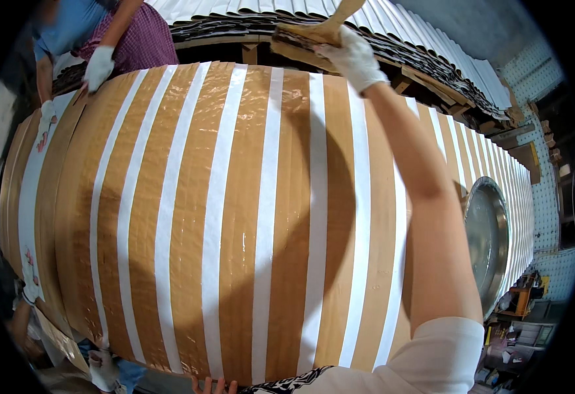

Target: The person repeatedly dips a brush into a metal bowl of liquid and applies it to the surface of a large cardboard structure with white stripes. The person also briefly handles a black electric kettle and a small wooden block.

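Observation:
At the far edge, my right hand (pixel 354 60), in a white glove, is closed around a wide, flat wooden brush (pixel 300 41). The brush is over the far ends of long brown sheets (pixel 243 217). The sheets overlap in rows, with white strips (pixel 266 230) showing between them. Toward the left and middle, the brown is wet and glossy. My left hand (pixel 215 386) shows only its bare fingertips, apart and resting at the near edge; the rest is hidden below the picture.
A round metal basin (pixel 488 246) with liquid sits on the sheets at the right. Co-workers' gloved hands are at the far left (pixel 99 67) and near left (pixel 102 369). Behind the far edge lies a stack of white-and-dark sheets (pixel 425 72) on wooden supports.

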